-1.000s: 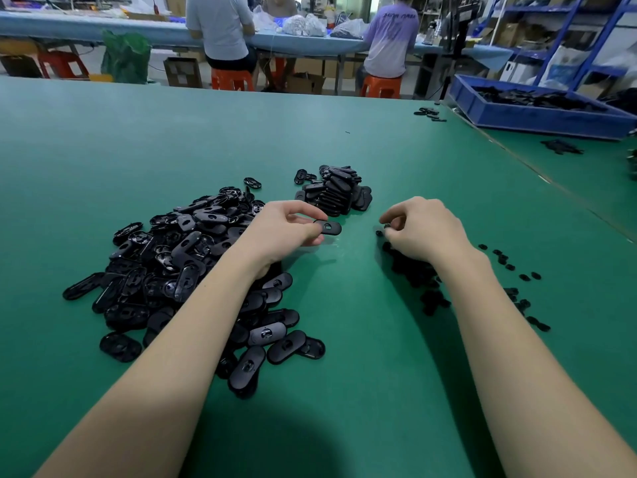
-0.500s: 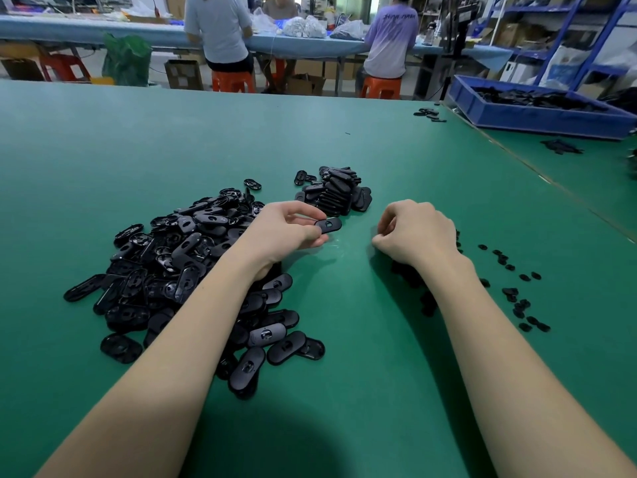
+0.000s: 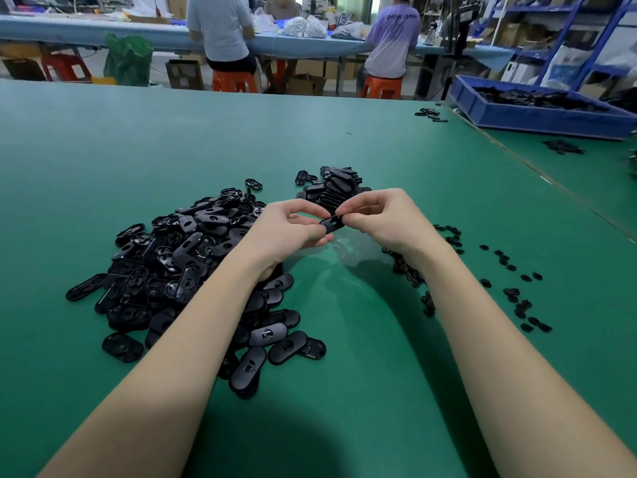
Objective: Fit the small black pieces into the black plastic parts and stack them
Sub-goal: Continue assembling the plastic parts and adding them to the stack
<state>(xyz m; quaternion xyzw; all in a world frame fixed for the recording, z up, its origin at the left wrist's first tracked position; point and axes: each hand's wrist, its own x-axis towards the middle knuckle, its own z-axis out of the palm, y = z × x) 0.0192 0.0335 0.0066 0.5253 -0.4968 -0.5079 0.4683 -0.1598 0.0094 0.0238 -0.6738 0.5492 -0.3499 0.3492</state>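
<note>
Right hand (image 3: 382, 220) has joined left hand (image 3: 293, 225); both hands pinch one black part (image 3: 331, 224) between them.

two seated workers (image 3: 220, 32) on orange stools (image 3: 234, 81) at a far bench; blue crate (image 3: 537, 113) at right.

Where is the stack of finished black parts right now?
In the head view, the stack sits centre on the green table, just beyond both hands, right of the loose pile.
</note>
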